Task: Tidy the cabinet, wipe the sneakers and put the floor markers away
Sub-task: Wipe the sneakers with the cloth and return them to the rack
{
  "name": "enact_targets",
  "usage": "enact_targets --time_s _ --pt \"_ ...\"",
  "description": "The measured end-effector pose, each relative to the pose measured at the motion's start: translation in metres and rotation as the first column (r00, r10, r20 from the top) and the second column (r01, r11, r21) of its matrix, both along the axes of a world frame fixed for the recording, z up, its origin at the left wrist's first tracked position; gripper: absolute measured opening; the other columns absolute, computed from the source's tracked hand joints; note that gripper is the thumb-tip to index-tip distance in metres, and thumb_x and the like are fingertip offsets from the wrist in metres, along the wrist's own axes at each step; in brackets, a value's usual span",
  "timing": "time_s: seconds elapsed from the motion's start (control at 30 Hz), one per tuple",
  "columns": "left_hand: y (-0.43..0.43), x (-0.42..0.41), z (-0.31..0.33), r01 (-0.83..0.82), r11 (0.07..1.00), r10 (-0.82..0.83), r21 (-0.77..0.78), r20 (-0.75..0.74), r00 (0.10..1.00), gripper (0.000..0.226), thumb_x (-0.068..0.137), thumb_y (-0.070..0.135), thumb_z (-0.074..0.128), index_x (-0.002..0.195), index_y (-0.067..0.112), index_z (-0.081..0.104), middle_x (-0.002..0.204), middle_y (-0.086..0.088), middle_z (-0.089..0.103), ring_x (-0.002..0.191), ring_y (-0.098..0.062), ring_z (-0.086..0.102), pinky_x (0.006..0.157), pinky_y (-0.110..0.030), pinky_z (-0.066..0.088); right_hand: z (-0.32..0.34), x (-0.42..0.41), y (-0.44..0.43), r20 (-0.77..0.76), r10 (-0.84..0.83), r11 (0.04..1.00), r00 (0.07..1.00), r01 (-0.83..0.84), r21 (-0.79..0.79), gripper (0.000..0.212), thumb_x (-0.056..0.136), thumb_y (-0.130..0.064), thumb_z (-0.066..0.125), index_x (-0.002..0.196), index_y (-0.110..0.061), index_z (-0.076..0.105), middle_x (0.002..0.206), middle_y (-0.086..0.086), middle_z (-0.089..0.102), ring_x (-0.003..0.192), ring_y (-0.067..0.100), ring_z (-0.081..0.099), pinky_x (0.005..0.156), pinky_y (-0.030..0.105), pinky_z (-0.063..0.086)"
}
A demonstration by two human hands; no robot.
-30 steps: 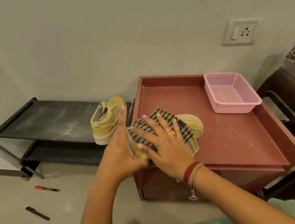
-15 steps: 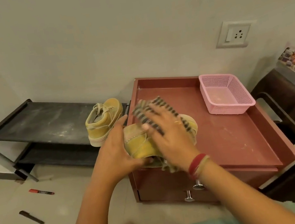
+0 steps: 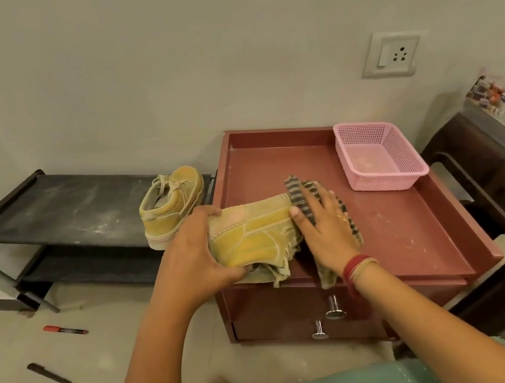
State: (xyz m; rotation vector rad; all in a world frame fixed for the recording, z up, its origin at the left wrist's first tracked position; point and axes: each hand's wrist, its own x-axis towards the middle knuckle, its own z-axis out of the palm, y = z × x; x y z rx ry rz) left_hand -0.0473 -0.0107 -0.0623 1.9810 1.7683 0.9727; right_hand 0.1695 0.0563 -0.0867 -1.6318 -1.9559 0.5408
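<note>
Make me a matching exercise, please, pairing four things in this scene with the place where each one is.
Things:
1. pink basket
2. red marker
3. checked cloth
4. other sneaker

Places:
A. on the black shoe rack
B. pressed by the right hand onto the held sneaker
C. on the floor
D. on top of the red cabinet

Pairs: 1-D, 2-C, 3-B, 4-A.

Mustard sneaker [image 3: 251,237], black-checked cloth [image 3: 307,196], pink basket [image 3: 379,157]
</note>
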Motion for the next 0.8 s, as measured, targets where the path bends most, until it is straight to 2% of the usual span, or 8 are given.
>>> enact_targets --time_s 0.13,0.23,0.3,0.37,0.47,0.53,0.6,0.8 --pt "0.0 0.0 0.0 -0.003 1.0 0.003 0.005 0.015 1.0 0.088 0.051 0.041 0.088 0.119 0.035 0.033 0.106 0.017 0.047 0.09 -0.003 0.053 0.064 -0.017 0.045 -0.008 -0.014 -0.021 0.249 0.212 0.947 0.945 -0.261 0.186 0.052 0.088 -0.067 0.011 0.137 -0.057 0.0 0.151 -0.024 -0.011 0.142 0.009 -0.017 0.116 0.044 -0.007" --pt "0.001 0.001 0.002 -0.034 0.999 0.035 -0.006 0.057 0.998 0.089 0.05 0.045 0.088 0.119 0.036 0.032 0.104 0.022 0.046 0.088 -0.002 0.054 0.064 -0.023 0.049 -0.014 0.003 0.004 -0.024 0.066 0.996 0.998 -0.064 0.059 0.053 0.088 -0.069 0.016 0.137 -0.057 -0.001 0.155 -0.015 -0.005 0.144 0.014 -0.007 0.115 0.044 0.004" --pt "0.002 0.002 0.002 -0.037 0.999 0.037 -0.007 0.064 0.997 0.09 0.049 0.046 0.088 0.117 0.037 0.031 0.104 0.024 0.045 0.088 -0.001 0.054 0.065 -0.023 0.05 -0.012 0.015 0.017 -0.29 -0.071 0.991 0.954 0.035 -0.129 0.063 0.089 -0.061 0.025 0.146 -0.036 0.011 0.157 -0.002 0.005 0.144 0.018 0.005 0.116 0.041 0.01" --pt "0.002 0.001 0.002 -0.028 1.0 0.028 -0.002 0.066 0.997 0.09 0.049 0.044 0.089 0.117 0.038 0.03 0.104 0.025 0.045 0.089 0.001 0.053 0.066 -0.023 0.049 -0.007 0.014 0.014 -0.359 -0.111 0.99 0.927 0.072 -0.121 0.064 0.091 -0.057 0.028 0.146 -0.025 0.021 0.156 0.001 0.011 0.144 0.018 0.01 0.114 0.034 0.011" --pt "0.003 0.001 0.001 -0.001 1.0 0.0 0.009 0.061 0.998 0.091 0.049 0.04 0.09 0.117 0.038 0.03 0.106 0.024 0.045 0.091 0.001 0.053 0.067 -0.024 0.051 0.009 -0.007 -0.01 -0.107 0.108 0.982 0.988 -0.089 0.169 0.062 0.089 -0.065 0.018 0.144 -0.037 0.02 0.156 -0.01 0.008 0.144 0.013 0.005 0.115 0.039 0.006" --pt "0.004 0.002 0.001 0.018 1.0 -0.019 0.014 0.076 0.997 0.091 0.05 0.037 0.09 0.117 0.04 0.028 0.106 0.023 0.047 0.091 0.002 0.055 0.067 -0.024 0.053 0.014 -0.029 -0.021 0.127 0.317 0.916 0.94 -0.338 0.214 0.059 0.088 -0.065 0.012 0.143 -0.043 0.019 0.155 -0.015 0.013 0.144 0.009 0.001 0.115 0.047 -0.005" --pt "0.004 0.002 0.001 0.025 0.999 -0.028 0.028 0.091 0.995 0.094 0.051 0.034 0.09 0.117 0.045 0.024 0.105 0.024 0.047 0.09 0.005 0.056 0.067 -0.021 0.054 0.013 -0.041 -0.024 0.238 0.391 0.868 0.889 -0.442 0.226 0.056 0.09 -0.061 0.014 0.142 -0.043 0.024 0.153 -0.016 0.02 0.144 0.008 0.003 0.113 0.051 -0.011" --pt "0.002 0.002 0.002 -0.002 1.0 0.002 0.008 0.092 0.996 0.1 0.05 0.036 0.092 0.119 0.046 0.021 0.102 0.025 0.046 0.088 0.008 0.052 0.065 -0.013 0.045 -0.01 -0.012 0.003 0.066 0.107 0.981 0.992 -0.116 0.157 0.066 0.083 -0.072 0.006 0.143 -0.046 0.011 0.155 -0.02 0.001 0.141 0.005 -0.013 0.112 0.044 -0.013"
